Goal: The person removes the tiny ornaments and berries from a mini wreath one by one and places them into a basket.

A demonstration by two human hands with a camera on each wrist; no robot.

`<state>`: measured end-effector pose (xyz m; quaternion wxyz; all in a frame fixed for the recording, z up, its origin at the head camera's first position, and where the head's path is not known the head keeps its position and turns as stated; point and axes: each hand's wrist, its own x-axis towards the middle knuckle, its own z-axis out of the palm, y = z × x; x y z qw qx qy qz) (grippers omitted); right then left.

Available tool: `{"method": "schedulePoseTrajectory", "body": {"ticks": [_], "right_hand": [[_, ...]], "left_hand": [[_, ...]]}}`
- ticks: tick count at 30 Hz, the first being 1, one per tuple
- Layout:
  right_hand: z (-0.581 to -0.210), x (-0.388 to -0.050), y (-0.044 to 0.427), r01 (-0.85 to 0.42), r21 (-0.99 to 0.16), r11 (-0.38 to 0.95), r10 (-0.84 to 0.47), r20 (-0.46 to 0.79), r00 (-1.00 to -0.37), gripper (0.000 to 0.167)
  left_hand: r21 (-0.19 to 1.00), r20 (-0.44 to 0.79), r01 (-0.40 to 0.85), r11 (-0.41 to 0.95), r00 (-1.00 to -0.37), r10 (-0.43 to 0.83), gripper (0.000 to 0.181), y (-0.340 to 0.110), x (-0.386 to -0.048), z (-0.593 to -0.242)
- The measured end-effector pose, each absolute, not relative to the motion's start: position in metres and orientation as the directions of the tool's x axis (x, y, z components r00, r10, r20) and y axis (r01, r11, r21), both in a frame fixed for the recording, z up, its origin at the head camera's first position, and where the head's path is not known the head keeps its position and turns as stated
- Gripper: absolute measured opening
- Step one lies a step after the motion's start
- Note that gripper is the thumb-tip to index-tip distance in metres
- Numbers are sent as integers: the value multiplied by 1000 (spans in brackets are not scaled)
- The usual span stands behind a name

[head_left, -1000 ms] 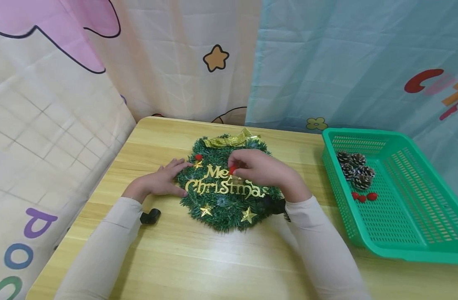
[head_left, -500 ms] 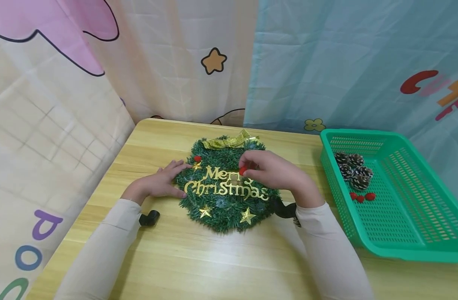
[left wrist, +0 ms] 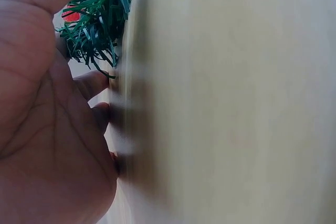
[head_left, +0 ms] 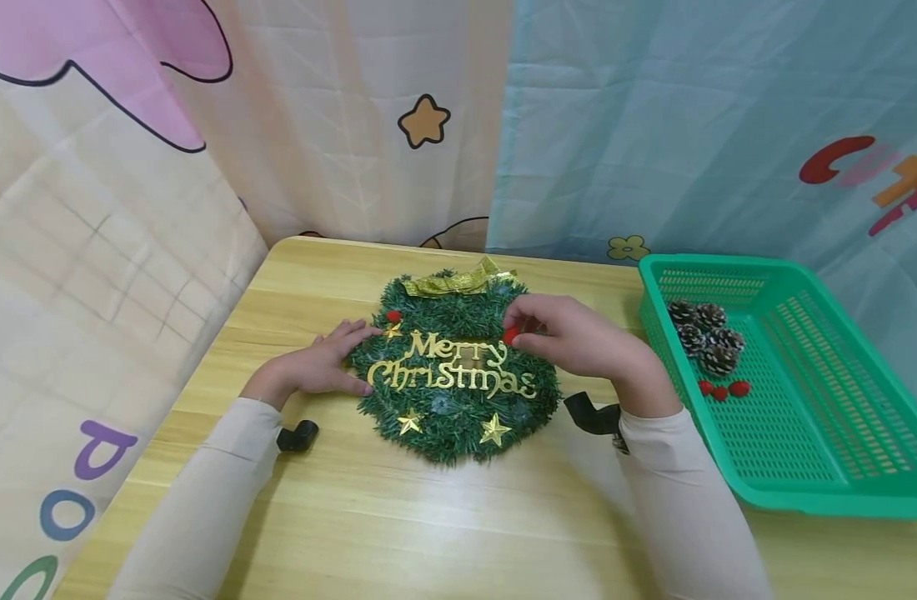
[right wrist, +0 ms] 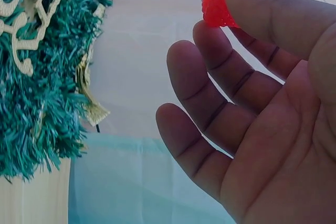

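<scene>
A green Christmas wreath (head_left: 458,437) with a gold "Merry Christmas" sign (head_left: 451,375) lies flat on the table. My left hand (head_left: 319,362) rests at the wreath's left edge, fingers spread and touching the greenery. My right hand (head_left: 578,337) is over the wreath's upper right side. Its thumb and fingertip pinch a small red artificial raspberry (right wrist: 216,6), which appears apart from the wreath in the right wrist view. Another red berry (head_left: 393,317) sits on the upper left of the wreath by a gold star. Two gold stars (head_left: 494,430) decorate the lower part, and a gold ribbon (head_left: 451,283) the top.
On the right stands a green plastic basket (head_left: 811,500) holding several pine cones (head_left: 717,358) and a few red berries (head_left: 739,389). Printed curtains (head_left: 353,125) hang behind the wooden table (head_left: 443,533). A black wrist mount (head_left: 593,414) juts from the right wrist.
My right hand has moved to the right across the wreath, carrying the red raspberry from above the lettering toward the right side. My left hand stays in place.
</scene>
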<state>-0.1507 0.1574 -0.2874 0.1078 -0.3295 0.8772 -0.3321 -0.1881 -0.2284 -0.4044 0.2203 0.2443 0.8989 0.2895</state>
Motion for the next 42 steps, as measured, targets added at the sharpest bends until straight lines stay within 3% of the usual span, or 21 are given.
{"method": "schedulePoseTrajectory", "body": {"ticks": [14, 42], "right_hand": [[-280, -144, 180, -523, -607, 598, -628, 49, -776, 8], [-265, -118, 232, -436, -506, 744, -496, 18, -868, 7]], "left_hand": [[631, -258, 309, 711, -782, 568, 95, -230, -187, -403], [630, -258, 307, 713, -783, 565, 95, -229, -187, -405]]}}
